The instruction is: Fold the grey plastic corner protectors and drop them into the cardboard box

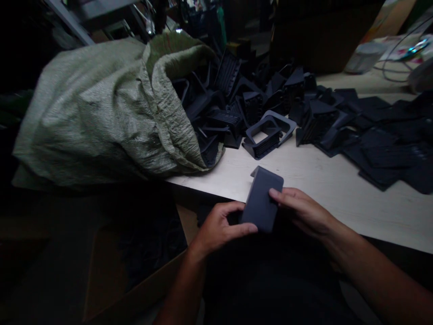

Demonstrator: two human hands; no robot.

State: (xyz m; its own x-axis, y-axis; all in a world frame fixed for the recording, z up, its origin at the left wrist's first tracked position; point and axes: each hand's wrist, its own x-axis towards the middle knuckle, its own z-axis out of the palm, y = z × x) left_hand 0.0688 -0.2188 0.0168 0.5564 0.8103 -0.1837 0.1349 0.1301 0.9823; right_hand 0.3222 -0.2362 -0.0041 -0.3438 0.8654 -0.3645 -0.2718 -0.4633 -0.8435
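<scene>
A dark grey plastic part (263,198) with a flat face and a bent upper edge is held between both hands at the table's front edge. My left hand (221,228) grips its lower left corner, thumb on the face. On its right side, my right hand (301,207) pinches it with the thumb on the face; the fingers behind are partly hidden. Beyond it, two frame-shaped black parts (262,143) lie against each other on the pale table (304,171). A heap of similar black parts (250,106) spreads behind them.
A large woven sack (101,113) lies at the left, its mouth open toward the heap. Flat black pieces (389,140) pile up at the right. Below the table at lower left stands a cardboard box (138,289) with dark parts inside. A clear tub (365,58) and cables are at the back right.
</scene>
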